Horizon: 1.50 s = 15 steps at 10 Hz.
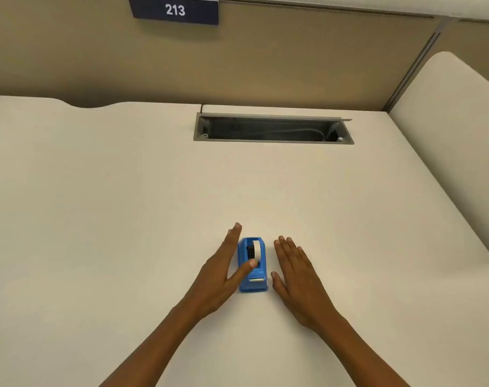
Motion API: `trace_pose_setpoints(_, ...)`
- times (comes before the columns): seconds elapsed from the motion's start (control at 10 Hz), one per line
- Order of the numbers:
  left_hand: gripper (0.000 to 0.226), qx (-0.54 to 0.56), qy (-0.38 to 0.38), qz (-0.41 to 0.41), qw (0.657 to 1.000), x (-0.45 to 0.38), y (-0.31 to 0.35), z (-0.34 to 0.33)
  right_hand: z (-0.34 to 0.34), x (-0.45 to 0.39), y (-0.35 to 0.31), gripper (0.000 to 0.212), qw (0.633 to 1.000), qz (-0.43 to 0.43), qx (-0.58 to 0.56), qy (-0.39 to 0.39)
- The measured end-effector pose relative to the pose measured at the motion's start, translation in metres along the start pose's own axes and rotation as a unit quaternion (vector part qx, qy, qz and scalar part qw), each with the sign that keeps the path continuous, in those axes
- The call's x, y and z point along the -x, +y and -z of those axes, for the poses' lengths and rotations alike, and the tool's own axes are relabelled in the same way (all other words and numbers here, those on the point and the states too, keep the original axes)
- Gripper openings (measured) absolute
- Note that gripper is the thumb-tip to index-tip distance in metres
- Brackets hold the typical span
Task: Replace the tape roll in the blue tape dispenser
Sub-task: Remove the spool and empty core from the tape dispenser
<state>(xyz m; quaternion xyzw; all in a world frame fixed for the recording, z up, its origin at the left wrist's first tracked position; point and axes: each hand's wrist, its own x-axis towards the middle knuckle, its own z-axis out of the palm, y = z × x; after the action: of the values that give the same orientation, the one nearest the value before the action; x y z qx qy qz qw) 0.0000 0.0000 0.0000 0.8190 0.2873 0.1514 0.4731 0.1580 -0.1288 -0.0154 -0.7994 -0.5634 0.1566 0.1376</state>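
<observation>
A small blue tape dispenser (253, 277) stands on the white desk (126, 219), its cutter end toward me. A white tape roll (256, 249) sits in its cradle. My left hand (223, 272) lies alongside the dispenser's left side with fingers straight; its thumb reaches across the top and touches the roll's near edge. My right hand (296, 272) rests flat on the desk just right of the dispenser, palm down, fingers together, a small gap from the blue body. Neither hand grips anything.
An open grey cable tray (274, 129) is sunk into the desk near the back edge. A beige partition (293, 60) with a dark sign reading 213 (175, 9) rises behind. A white side panel (455, 129) stands at the right.
</observation>
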Motion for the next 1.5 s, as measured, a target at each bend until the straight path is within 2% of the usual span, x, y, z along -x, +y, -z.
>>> trace_pose_setpoints(0.2,0.082,-0.034,-0.045,0.031,0.998,-0.002,0.000,0.005,0.006,-0.001,-0.005,0.058,0.999,0.010,-0.044,-0.004)
trace_pose_setpoints(0.3,0.085,-0.025,-0.051,0.042,0.998,-0.004,-0.002,0.009,0.019,-0.005,-0.013,0.057,0.983,-0.023,-0.181,0.014)
trace_pose_setpoints(0.4,0.088,-0.014,-0.063,0.048,0.997,-0.006,-0.003,0.012,0.034,-0.012,-0.019,0.057,0.962,-0.020,-0.270,0.043)
trace_pose_setpoints(0.6,0.092,0.022,-0.072,0.052,0.996,-0.005,-0.006,0.015,0.041,-0.023,-0.020,0.065,0.975,0.036,-0.217,-0.012)
trace_pose_setpoints(0.9,0.093,0.044,-0.066,0.063,0.995,-0.002,-0.004,0.014,0.038,-0.035,-0.024,0.049,0.976,0.060,-0.209,0.020)
trace_pose_setpoints(1.1,0.092,0.047,-0.068,0.064,0.995,-0.003,-0.001,0.015,0.040,-0.038,-0.024,0.043,0.962,0.033,-0.269,0.025)
trace_pose_setpoints(1.4,0.095,0.046,-0.079,0.073,0.993,-0.003,0.004,0.019,0.058,-0.042,-0.029,0.044,0.928,-0.007,-0.368,0.051)
trace_pose_setpoints(1.5,0.090,0.074,-0.049,0.085,0.992,-0.004,0.013,0.025,0.067,-0.037,-0.030,0.044,0.910,-0.015,-0.412,0.046)
